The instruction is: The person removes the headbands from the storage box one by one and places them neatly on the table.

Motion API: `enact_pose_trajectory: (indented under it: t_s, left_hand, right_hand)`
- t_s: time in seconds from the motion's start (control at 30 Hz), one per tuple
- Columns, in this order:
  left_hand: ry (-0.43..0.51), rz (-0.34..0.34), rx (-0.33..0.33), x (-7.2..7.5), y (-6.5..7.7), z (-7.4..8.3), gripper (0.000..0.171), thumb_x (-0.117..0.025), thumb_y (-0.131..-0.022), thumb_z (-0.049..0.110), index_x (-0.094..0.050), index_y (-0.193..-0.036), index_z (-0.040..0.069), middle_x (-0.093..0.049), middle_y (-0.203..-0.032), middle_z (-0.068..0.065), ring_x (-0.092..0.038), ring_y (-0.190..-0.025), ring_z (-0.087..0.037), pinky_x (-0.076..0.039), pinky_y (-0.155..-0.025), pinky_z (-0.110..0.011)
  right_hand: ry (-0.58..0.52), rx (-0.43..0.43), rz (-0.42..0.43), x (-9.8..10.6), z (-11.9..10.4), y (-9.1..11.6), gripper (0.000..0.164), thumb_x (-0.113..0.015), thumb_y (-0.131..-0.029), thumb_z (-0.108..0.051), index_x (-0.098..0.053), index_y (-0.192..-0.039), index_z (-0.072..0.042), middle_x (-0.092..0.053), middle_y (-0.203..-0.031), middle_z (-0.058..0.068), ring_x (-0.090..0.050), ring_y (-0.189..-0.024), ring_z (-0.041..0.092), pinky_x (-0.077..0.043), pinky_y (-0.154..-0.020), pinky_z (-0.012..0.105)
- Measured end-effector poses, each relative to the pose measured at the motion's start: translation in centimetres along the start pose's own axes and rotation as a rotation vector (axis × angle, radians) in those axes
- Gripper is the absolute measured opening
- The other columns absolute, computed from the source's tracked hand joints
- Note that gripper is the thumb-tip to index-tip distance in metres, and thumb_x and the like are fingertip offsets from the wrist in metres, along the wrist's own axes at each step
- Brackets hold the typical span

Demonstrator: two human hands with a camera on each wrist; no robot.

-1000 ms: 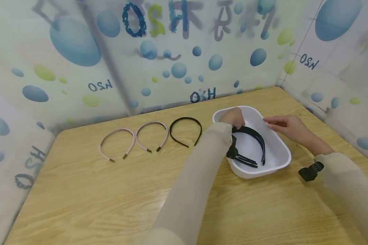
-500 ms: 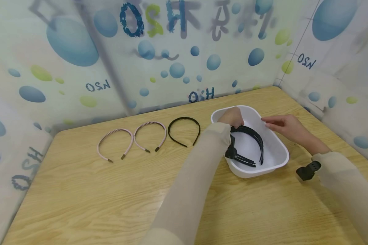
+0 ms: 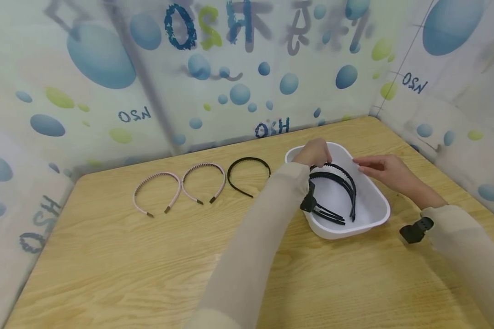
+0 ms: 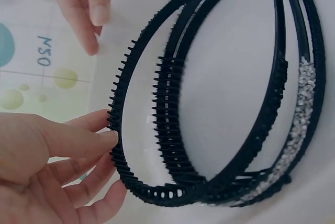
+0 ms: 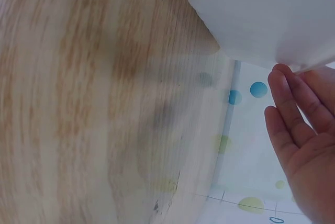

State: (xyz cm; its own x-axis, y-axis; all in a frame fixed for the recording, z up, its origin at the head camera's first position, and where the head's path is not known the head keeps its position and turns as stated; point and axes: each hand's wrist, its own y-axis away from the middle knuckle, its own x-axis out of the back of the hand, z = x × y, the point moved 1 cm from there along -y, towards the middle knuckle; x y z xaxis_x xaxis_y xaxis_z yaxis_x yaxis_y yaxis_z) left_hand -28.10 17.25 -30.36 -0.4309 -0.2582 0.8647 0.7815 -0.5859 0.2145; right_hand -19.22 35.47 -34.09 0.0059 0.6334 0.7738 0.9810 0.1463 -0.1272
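Note:
In the white plastic basin (image 3: pixel 372 210), my left hand (image 3: pixel 314 153) pinches a thin black toothed headband (image 4: pixel 131 59) between thumb and fingers. Its arc stands a little apart from the other black headbands (image 3: pixel 333 176) in the basin. Among these, the left wrist view shows one toothed band and another with a glittery silver stretch (image 4: pixel 305 93). My right hand (image 3: pixel 389 171) holds the basin's right rim, fingers along the outer wall and thumb over the edge.
Left of the basin, a black headband (image 3: pixel 249 158) and two pink headbands (image 3: pixel 203 164) lie in a row on the wooden table (image 3: pixel 148 265). A patterned wall covering (image 3: pixel 238 119) stands behind the table and along its right side.
The left hand has lifted slightly toward the back, drawing one black headband away from the bunch inside the basin. The right hand keeps its place on the rim.

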Motion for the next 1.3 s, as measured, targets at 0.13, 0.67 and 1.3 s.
enact_pose_trajectory:
  t_s: [0.13, 0.67, 1.3]
  left_hand:
    - [0.016, 0.009, -0.032, 0.5, 0.0, 0.1, 0.030, -0.055, -0.086, -0.005, -0.071, -0.105, 0.013, -0.064, -0.110, 0.004, -0.052, -0.097, -0.007, -0.042, -0.072, -0.014]
    - [0.031, 0.096, -0.149, 4.5, 1.5, -0.8, 0.043, -0.043, -0.087, -0.012, -0.066, -0.114, 0.011, -0.062, -0.115, 0.000, -0.054, -0.104, -0.013, -0.044, -0.077, -0.015]
    - [0.078, 0.141, -0.181, 8.5, 4.8, -2.6, 0.042, -0.047, -0.084, -0.012, -0.064, -0.116, 0.010, -0.061, -0.116, -0.002, -0.053, -0.108, -0.015, -0.044, -0.084, -0.020]
  right_hand:
    - [-0.010, -0.002, -0.003, 0.0, 0.2, 0.0, 0.036, -0.054, -0.093, -0.017, -0.055, -0.122, 0.005, -0.055, -0.119, 0.026, -0.054, -0.105, 0.033, -0.042, -0.072, 0.005]
    - [-0.002, -0.009, -0.008, 0.1, -0.4, 0.0, 0.036, -0.053, -0.094, -0.017, -0.055, -0.122, 0.006, -0.054, -0.119, 0.027, -0.052, -0.105, 0.038, -0.042, -0.071, 0.006]
    - [0.010, -0.024, -0.019, -0.1, -0.3, 0.0, 0.037, -0.053, -0.094, -0.016, -0.054, -0.123, 0.007, -0.053, -0.121, 0.027, -0.052, -0.108, 0.039, -0.049, -0.078, 0.025]
